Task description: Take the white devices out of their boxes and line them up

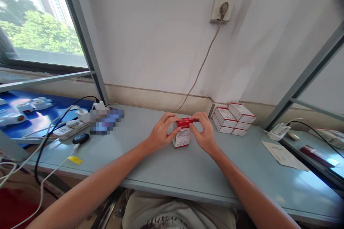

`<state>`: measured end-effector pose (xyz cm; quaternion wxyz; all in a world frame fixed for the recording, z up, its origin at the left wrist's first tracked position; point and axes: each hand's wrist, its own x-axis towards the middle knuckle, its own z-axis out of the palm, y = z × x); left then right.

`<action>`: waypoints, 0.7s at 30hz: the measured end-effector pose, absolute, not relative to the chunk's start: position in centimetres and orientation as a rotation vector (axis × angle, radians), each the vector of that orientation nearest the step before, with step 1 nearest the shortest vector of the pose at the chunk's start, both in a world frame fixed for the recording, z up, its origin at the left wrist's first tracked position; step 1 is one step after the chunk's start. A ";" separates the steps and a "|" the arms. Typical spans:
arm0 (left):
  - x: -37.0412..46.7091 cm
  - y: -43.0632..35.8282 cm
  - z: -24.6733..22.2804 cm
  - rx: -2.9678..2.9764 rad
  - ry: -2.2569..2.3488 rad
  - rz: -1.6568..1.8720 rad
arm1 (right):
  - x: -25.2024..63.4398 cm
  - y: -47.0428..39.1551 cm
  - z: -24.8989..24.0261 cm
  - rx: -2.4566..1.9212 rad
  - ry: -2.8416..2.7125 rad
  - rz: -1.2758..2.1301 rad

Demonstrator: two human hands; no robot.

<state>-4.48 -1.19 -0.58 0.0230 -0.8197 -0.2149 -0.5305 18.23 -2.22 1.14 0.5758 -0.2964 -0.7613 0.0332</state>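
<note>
A small white carton with red edges [182, 138] stands upright on the grey table in front of me. My left hand [163, 131] pinches its upper left corner between thumb and fingers. On the other side, my right hand [203, 131] grips the upper right corner the same way. The red top of the carton lies between my fingertips, and its back is hidden from view. Printed dark text covers the side that faces me.
Several similar cartons [227, 117] are stacked against the wall on the right. A sheet of paper [285, 155] lies near the right edge. To the left are a power strip [71, 128], a black round device [80, 138], a blurred-out phone [107, 122] and loose cables.
</note>
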 end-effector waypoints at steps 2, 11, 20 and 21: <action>-4.5 -1.2 -0.5 -2.516 -0.650 -1.633 | 18.2 -2.2 1.0 -0.678 -1.777 0.068; -4.1 -1.6 -0.4 -2.562 -0.686 -1.712 | 18.0 -2.3 0.8 -0.675 -1.810 0.056; -3.4 -1.9 -0.9 -2.699 -0.801 -1.899 | 17.7 -2.1 0.3 -0.692 -1.806 0.117; -3.4 -1.9 -0.8 -2.704 -0.800 -1.888 | 17.7 -2.1 0.3 -0.690 -1.810 0.113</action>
